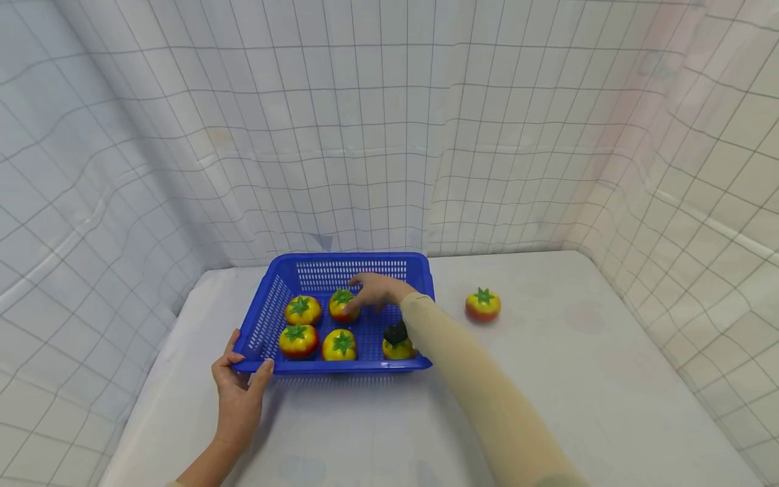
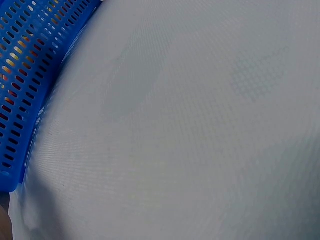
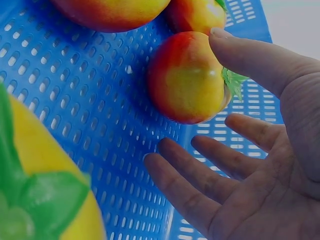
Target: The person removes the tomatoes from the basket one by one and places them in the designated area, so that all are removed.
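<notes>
A blue plastic basket (image 1: 331, 366) with slotted walls holds several toy tomatoes, red and yellow with green leafy tops. My left hand (image 1: 239, 396) grips its near left corner, thumb on the front rim and fingers at the left side. Inside the basket, my right hand (image 1: 379, 289) is spread beside the back middle tomato (image 1: 342, 308). The right wrist view shows its fingers (image 3: 200, 187) extended and apart, with the thumb overlapping the edge of that tomato (image 3: 187, 80); contact cannot be told. A yellow tomato (image 1: 398, 350) at the front right is partly covered by something black.
One more tomato (image 1: 483, 305) sits on the white table (image 1: 584, 379), right of the basket. White cloth with a dark grid (image 1: 365, 135) hangs behind and along both sides. The left wrist view mostly shows table surface beside the basket wall (image 2: 30, 75).
</notes>
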Tool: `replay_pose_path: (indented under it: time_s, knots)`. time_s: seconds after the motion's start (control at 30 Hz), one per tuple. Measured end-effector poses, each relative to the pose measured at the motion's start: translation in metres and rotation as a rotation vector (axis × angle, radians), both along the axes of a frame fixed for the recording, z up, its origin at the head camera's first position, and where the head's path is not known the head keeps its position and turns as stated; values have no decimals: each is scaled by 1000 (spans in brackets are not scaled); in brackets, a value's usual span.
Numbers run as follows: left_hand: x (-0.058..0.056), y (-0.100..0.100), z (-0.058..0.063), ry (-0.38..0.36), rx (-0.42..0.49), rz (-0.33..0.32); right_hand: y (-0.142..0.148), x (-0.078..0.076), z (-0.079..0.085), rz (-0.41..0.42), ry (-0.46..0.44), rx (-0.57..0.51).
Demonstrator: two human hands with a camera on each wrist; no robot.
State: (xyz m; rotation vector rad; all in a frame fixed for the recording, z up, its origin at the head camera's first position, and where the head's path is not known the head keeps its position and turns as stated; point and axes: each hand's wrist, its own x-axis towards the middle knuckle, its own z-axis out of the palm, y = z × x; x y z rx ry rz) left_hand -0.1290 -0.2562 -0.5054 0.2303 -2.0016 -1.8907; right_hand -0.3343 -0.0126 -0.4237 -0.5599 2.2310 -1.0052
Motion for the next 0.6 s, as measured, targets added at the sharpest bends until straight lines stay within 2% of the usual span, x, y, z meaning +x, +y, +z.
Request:
replay_pose_path:
  time_s: [0.3,0.6]
  knots:
    - [0,0,0,-5,-4,0,-4,-3,-2,-13,-24,18]
    - [0,0,2,-4,18,0,-5,-3,-5,-18,-77,-45]
